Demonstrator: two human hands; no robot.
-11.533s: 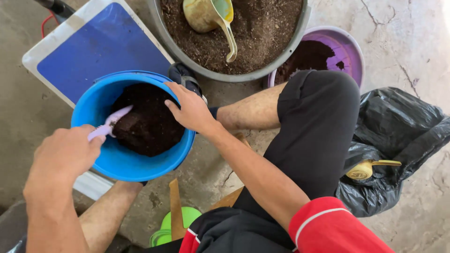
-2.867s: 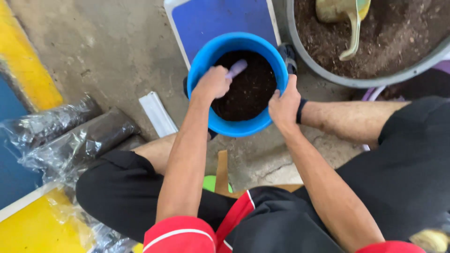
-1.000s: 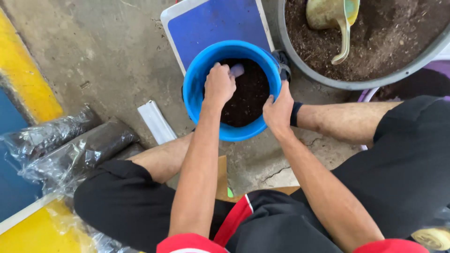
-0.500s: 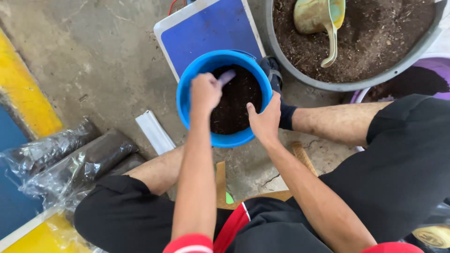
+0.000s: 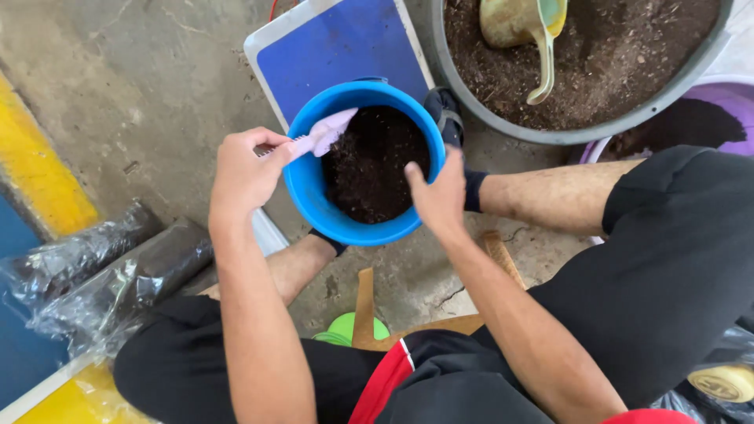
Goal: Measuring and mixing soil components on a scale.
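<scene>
Blue bucket (image 5: pixel 310 196) sits on the concrete floor (image 5: pixel 118 94) between the person's shins, about half full of dark soil (image 5: pixel 369 169). Left hand (image 5: pixel 245 169) is closed around the handle of a pale purple scoop (image 5: pixel 323 133), whose blade rests over the bucket's far-left rim, tipped toward the soil. Right hand (image 5: pixel 440 196) is on the near-right rim, fingers loosely curled, thumb pointing in over the soil; it grips nothing but the rim.

Just behind the bucket, on its far side, a blue board with a white edge (image 5: pixel 338 47) lies flat on the floor. Far right, a big grey tub (image 5: pixel 577 133) holds more soil, with a yellowish cup-shaped ladle (image 5: pixel 522 31) lying in it, handle pointing toward the near side. A purple basin (image 5: pixel 726 106) peeks out behind the right knee.

On the left, clear plastic bags packed with dark soil (image 5: pixel 102 271) lie beside a yellow strip (image 5: pixel 43 165). Low in the middle, a green thing (image 5: pixel 345 326) and a wooden stool (image 5: pixel 428 314) show under the black shorts.
</scene>
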